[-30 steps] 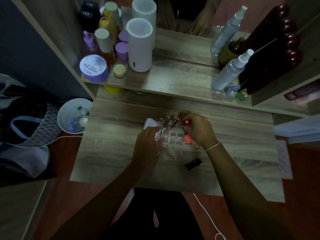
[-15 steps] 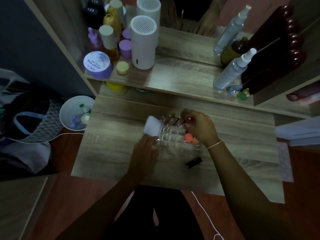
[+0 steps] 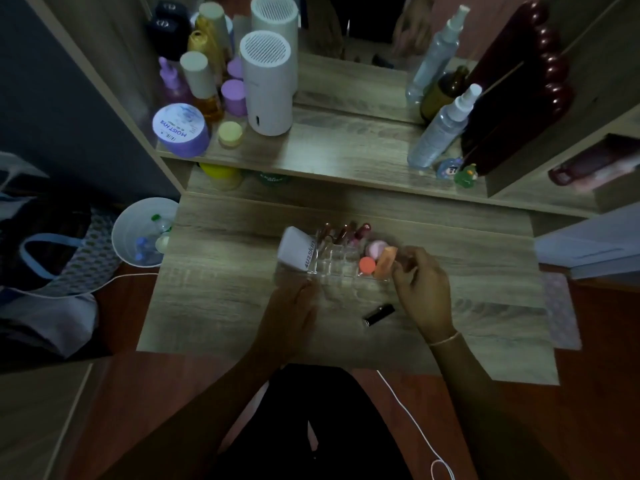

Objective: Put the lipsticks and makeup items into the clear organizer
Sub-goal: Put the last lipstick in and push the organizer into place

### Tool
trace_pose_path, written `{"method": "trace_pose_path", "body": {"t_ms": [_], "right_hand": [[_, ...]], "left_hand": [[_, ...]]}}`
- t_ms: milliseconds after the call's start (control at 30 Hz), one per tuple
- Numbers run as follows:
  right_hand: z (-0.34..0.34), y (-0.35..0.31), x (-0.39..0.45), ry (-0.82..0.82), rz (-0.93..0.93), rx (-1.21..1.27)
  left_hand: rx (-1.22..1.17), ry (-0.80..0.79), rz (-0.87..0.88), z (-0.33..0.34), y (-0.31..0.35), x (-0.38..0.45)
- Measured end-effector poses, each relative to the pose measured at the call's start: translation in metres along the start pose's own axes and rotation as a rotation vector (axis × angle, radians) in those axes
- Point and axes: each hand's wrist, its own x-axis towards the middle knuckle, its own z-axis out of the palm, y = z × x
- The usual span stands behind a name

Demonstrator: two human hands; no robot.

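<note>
The clear organizer [image 3: 334,263] stands mid-table. A white tube [image 3: 297,250] leans in its left end, and several lipsticks [image 3: 346,233] stand in its back row. At its right end sit a pink sponge [image 3: 375,247], a round orange item [image 3: 367,265] and an orange wedge [image 3: 385,263]. My right hand [image 3: 420,291] is at that right end with its fingertips curled against the orange wedge; a grip is not discernible. My left hand [image 3: 291,311] lies flat on the table just in front of the organizer, holding nothing. A black lipstick [image 3: 379,314] lies loose between my hands.
On the shelf [image 3: 346,157] behind are a white cylinder [image 3: 266,84], a purple jar [image 3: 180,129], bottles and spray bottles [image 3: 441,129]. A white bin [image 3: 142,232] and bags sit left of the table. A white cable [image 3: 412,420] hangs off the front edge.
My right hand drew back from the lipstick row to the organizer's right end, uncovering the sponge and orange items. My left hand let go of the organizer's left side and settled on the table.
</note>
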Motion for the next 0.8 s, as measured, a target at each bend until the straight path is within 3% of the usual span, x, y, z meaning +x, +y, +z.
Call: {"method": "trace_pose_path", "body": {"t_ms": [100,167,267,367,667,800], "right_hand": [[0.006,0.021,-0.029,-0.044,0.074,-0.071],[0.011,0.034,-0.046,-0.133,0.076,-0.082],[0.014,0.044,-0.064,-0.316,0.049,-0.012],[0.017,0.051,-0.071,-0.373,0.04,-0.056],[0.028,0.048,-0.068,-0.347,-0.049,-0.017],[0.026,0.027,-0.059,-0.233,0.04,0.154]], "left_hand": [[0.09,0.028,0.13,0.014,0.0,-0.008],[0.147,-0.044,0.167,0.024,-0.001,-0.013],[0.261,-0.198,0.127,0.031,-0.003,-0.019],[0.357,-0.256,0.035,0.034,0.001,-0.025],[0.392,-0.273,-0.008,0.037,0.003,-0.028],[0.388,-0.258,0.003,0.039,0.001,-0.029]]}}
